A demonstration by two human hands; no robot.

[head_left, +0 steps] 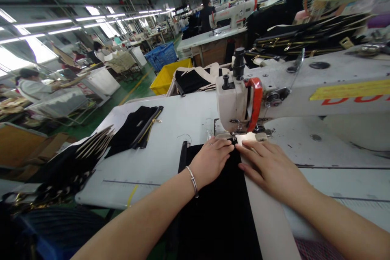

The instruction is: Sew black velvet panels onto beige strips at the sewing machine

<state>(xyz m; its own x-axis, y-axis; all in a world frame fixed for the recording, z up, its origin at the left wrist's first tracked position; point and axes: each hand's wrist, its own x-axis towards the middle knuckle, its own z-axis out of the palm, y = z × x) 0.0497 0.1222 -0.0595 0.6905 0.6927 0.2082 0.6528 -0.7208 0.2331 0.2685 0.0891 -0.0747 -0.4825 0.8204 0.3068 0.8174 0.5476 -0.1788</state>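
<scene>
Black fabric [219,211] lies under the presser foot [234,137] of a white sewing machine [228,105] and hangs toward me over the table edge. Along its right side runs a pale beige strip [265,215]. My left hand [211,158], with a silver bracelet at the wrist, rests flat on the black fabric, its fingertips just in front of the foot. My right hand [266,166] lies with fingers stretched out on the beige strip, fingertips close to the foot. A dark edging [183,156] borders the fabric on the left. The needle's tip is too small to make out.
A black piece with a gold zipper [146,128] lies on the white table [195,109] at left, beside a stack of black and beige pieces [94,146]. A yellow crate [170,75] stands behind. More black zippered pieces [304,40] are piled at right. Other people work farther back.
</scene>
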